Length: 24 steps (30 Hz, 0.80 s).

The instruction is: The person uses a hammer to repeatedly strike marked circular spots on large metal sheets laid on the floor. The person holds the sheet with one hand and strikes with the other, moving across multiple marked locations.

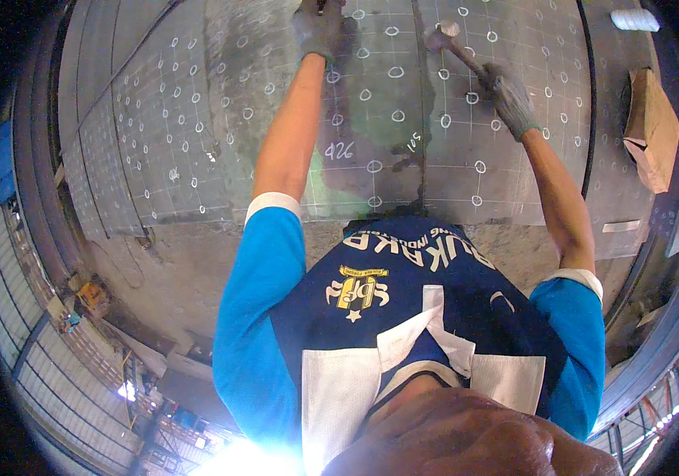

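A grey metal plate (450,147) lies in front of me, marked with a grid of thin white lines, white circles and some handwriting. My right hand (511,99), in a grey glove, is closed round the handle of a hammer (466,55). The hammer's head points to the left and is over the plate. My left hand (318,30), gloved too, is at the far edge of the view above the plate. Its fingers are bent round a small dark thing, partly cut off by the picture's edge, whose kind I cannot make out.
At the right, a brown cardboard package (653,131) lies beyond a dark seam. A white ribbed roll (635,20) sits at the far right, and a pale flat strip (621,226) nearer. Down to the left stands an orange object (92,298) on the floor.
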Each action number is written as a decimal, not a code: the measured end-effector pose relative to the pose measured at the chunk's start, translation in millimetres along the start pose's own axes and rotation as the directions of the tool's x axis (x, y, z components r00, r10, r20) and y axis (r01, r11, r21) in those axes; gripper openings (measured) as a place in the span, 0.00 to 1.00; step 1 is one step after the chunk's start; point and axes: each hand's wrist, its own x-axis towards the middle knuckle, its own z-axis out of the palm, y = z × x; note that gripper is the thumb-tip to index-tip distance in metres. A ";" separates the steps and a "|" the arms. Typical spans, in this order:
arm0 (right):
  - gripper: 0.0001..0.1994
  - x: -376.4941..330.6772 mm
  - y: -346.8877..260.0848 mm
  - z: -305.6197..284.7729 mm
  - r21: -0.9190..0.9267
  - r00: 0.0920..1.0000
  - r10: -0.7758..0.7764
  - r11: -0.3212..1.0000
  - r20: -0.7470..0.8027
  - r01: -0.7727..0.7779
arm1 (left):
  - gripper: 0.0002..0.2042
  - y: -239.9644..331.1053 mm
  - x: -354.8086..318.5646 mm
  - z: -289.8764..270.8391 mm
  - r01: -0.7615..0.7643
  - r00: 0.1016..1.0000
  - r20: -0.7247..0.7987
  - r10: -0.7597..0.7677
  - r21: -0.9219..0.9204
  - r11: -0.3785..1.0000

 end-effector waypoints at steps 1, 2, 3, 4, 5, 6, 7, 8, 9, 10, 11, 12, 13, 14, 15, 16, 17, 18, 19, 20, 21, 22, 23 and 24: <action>0.16 -3.4 7.4 3.2 -0.020 0.999 0.045 0.999 0.020 -0.045 | 0.05 4.8 3.4 0.2 -0.016 1.000 0.028 0.013 0.115 0.993; 0.16 -9.0 14.7 7.9 -0.044 0.995 0.096 0.995 0.036 -0.095 | 0.04 11.2 3.2 6.5 -0.037 0.998 0.064 0.023 0.223 0.974; 0.15 -12.3 21.7 15.3 -0.066 0.989 0.138 0.989 0.052 -0.135 | 0.04 8.0 6.1 12.5 -0.031 0.997 0.070 0.018 0.199 0.980; 0.14 -16.1 27.7 23.7 -0.079 0.996 0.077 0.994 -0.037 -0.079 | 0.04 1.9 11.0 21.7 -0.026 0.997 0.077 0.012 0.174 0.984; 0.13 -20.3 34.6 35.1 -0.097 0.992 0.015 0.995 -0.124 -0.027 | 0.04 -2.9 13.8 29.6 -0.018 0.996 0.085 0.005 0.152 0.988; 0.12 -25.5 36.0 39.2 -0.117 0.977 -0.037 0.993 -0.208 0.012 | 0.04 6.0 7.5 41.2 0.014 0.994 0.102 -0.033 0.179 0.984; 0.11 -28.0 38.8 42.2 -0.077 0.986 -0.013 0.997 -0.169 0.000 | 0.04 17.1 1.1 52.3 0.045 0.990 0.119 -0.071 0.207 0.977; 0.11 -23.5 31.4 38.3 -0.034 0.992 -0.001 0.999 -0.129 -0.004 | 0.04 25.8 -4.0 58.7 0.072 0.987 0.125 -0.104 0.237 0.969; 0.10 -19.0 25.7 33.1 0.004 0.996 0.006 1.000 -0.089 -0.006 | 0.04 21.8 -1.3 60.6 0.057 0.987 0.135 -0.093 0.251 0.966; 0.10 -16.5 22.0 28.8 -0.044 0.998 0.017 0.999 -0.063 -0.019 | 0.04 14.2 4.5 59.9 0.041 0.986 0.143 -0.082 0.266 0.963; 0.10 -15.4 19.2 25.7 -0.093 0.999 0.029 0.995 -0.036 -0.032 | 0.05 5.7 10.4 58.7 0.029 0.986 0.151 -0.074 0.281 0.959; 0.11 -16.4 18.8 24.7 -0.143 0.999 0.045 0.989 -0.010 -0.046 | 0.05 -2.9 17.4 57.6 -0.056 0.989 0.150 0.000 0.368 0.928; 0.10 -20.0 29.8 36.9 -0.155 0.996 -0.034 0.988 -0.083 0.021 | 0.05 -10.9 24.6 55.8 -0.138 0.985 0.154 0.075 0.451 0.882; 0.10 -28.9 51.8 58.4 -0.179 0.983 -0.101 0.981 -0.156 0.073 | 0.06 -17.2 28.3 59.7 -0.217 0.974 0.177 0.144 0.522 0.825; 0.10 -32.6 66.8 74.5 -0.192 0.970 -0.147 0.975 -0.194 0.109 | 0.06 -14.8 24.9 63.8 -0.122 0.985 0.162 0.055 0.440 0.890; 0.09 -38.0 81.7 88.8 -0.212 0.954 -0.188 0.967 -0.233 0.138 | 0.06 -7.2 19.1 70.6 -0.022 0.986 0.160 -0.037 0.349 0.937; 0.09 -34.5 82.7 91.0 -0.217 0.946 -0.212 0.963 -0.244 0.160 | 0.06 -2.0 16.0 72.2 0.079 0.980 0.154 -0.122 0.258 0.963; 0.09 -34.1 83.6 92.2 -0.202 0.956 -0.185 0.969 -0.228 0.140 | 0.06 -2.1 17.0 71.6 0.033 0.984 0.156 -0.086 0.315 0.948; 0.09 -34.1 84.3 93.3 -0.188 0.964 -0.157 0.975 -0.213 0.117 | 0.06 -2.3 18.5 70.3 -0.012 0.985 0.162 -0.051 0.370 0.929; 0.08 -25.6 64.2 79.3 -0.145 0.981 -0.096 0.987 -0.167 0.072 | 0.06 -1.2 18.9 63.7 -0.056 0.989 0.150 -0.010 0.433 0.900; 0.08 -23.4 58.9 73.2 -0.131 0.985 -0.070 0.990 -0.155 0.050 | 0.06 -0.7 18.6 63.7 -0.061 0.989 0.145 -0.003 0.438 0.897; 0.08 -21.1 53.5 67.1 -0.117 0.989 -0.045 0.993 -0.143 0.028 | 0.06 -0.1 18.0 63.8 -0.066 0.990 0.139 0.004 0.444 0.894; 0.09 -22.1 56.5 68.5 -0.121 0.984 -0.060 0.992 -0.168 0.040 | 0.07 -0.2 17.5 65.4 -0.070 0.990 0.139 0.008 0.447 0.892; 0.09 -23.3 59.7 70.6 -0.134 0.979 -0.087 0.989 -0.186 0.062 | 0.07 -2.4 18.5 65.6 -0.070 0.989 0.146 0.007 0.427 0.902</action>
